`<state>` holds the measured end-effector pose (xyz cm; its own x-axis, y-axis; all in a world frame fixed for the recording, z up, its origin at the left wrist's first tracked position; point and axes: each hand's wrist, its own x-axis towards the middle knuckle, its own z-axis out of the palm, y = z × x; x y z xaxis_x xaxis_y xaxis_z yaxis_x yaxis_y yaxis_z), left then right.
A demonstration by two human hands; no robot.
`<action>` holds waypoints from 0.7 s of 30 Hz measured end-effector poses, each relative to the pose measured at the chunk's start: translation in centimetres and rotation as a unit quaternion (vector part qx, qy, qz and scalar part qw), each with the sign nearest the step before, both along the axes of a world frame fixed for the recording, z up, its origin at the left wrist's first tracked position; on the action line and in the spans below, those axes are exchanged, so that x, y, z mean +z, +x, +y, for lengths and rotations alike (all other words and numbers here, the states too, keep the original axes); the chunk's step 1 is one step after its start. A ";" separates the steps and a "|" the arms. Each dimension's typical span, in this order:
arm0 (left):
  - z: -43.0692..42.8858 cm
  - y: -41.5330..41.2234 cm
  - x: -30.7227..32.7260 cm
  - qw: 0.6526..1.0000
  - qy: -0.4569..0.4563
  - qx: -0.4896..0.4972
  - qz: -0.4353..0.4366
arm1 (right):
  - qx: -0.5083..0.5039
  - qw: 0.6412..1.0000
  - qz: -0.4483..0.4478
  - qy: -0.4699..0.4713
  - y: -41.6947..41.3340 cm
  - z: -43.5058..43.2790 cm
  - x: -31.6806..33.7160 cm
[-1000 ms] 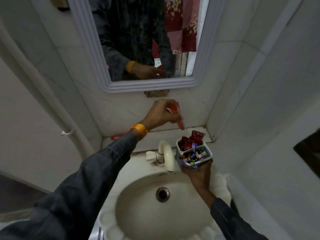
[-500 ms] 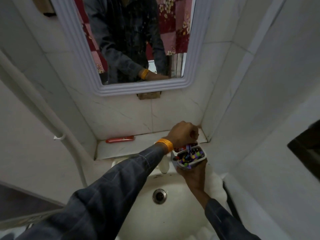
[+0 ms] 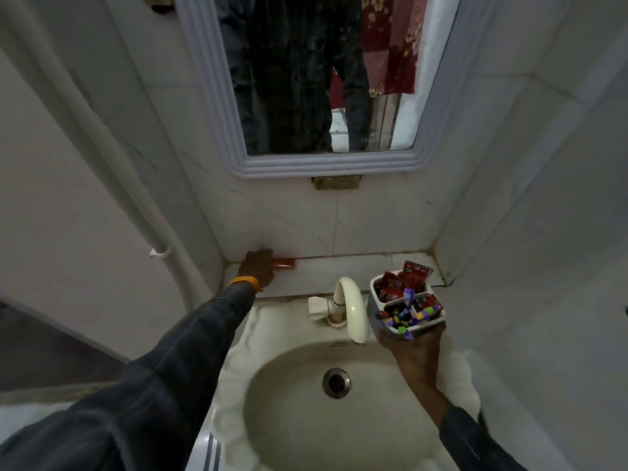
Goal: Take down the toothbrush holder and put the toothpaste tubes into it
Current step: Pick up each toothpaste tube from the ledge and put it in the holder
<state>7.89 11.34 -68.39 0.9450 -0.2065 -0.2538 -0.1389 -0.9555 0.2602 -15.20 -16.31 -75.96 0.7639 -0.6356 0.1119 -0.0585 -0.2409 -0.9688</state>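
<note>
My right hand (image 3: pixel 416 353) grips a white toothbrush holder (image 3: pixel 382 302) from below, over the right rim of the basin. Red toothpaste tubes (image 3: pixel 409 273) stand in its back compartment, and colourful toothbrushes (image 3: pixel 413 316) fill the front ones. My left hand (image 3: pixel 258 268) reaches to the left end of the ledge (image 3: pixel 339 270) and lies over a red toothpaste tube (image 3: pixel 284 263) lying flat there. Only the tube's right end shows past my fingers. Whether the fingers have closed on it is hidden.
A cream tap (image 3: pixel 350 307) stands between my hands above the basin (image 3: pixel 306 419) with its drain (image 3: pixel 336 382). A white-framed mirror (image 3: pixel 319 83) hangs above the ledge. A pipe (image 3: pixel 112 158) runs down the left wall.
My left hand has left the holder, where it put a red tube in, and moved left to the tube on the ledge. The holder has stayed in my right hand.
</note>
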 end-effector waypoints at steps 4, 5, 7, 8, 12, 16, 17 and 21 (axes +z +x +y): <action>0.8 0.0 -1.5 0.996 0.067 -0.042 -0.029 | 0.000 0.999 0.024 0.021 0.0 -0.5 -0.9; 0.6 0.0 -1.7 0.995 0.076 -0.050 -0.038 | 0.001 0.999 0.027 0.027 0.0 -0.4 -0.8; 0.1 -0.3 -1.7 0.995 0.080 -0.053 -0.027 | -0.006 0.999 0.029 0.033 0.0 -0.2 -0.6; -0.2 -0.5 -1.5 0.995 0.083 -0.054 -0.011 | -0.006 0.999 0.027 0.035 0.0 -0.1 -0.4; -1.7 -0.5 0.2 0.998 0.046 -0.032 0.007 | -0.013 0.998 0.037 0.041 0.1 -0.3 -0.8; -4.5 -0.8 5.0 0.990 -0.142 -0.021 -0.016 | -0.023 0.998 0.053 0.031 0.0 -0.2 -0.7; -5.4 -1.2 6.6 0.982 -0.182 -0.046 -0.020 | -0.024 0.998 0.055 0.031 0.0 -0.2 -0.9; -10.2 -3.9 12.5 0.927 -0.313 -0.205 -0.019 | -0.024 0.997 0.057 0.041 -0.1 -0.2 -0.8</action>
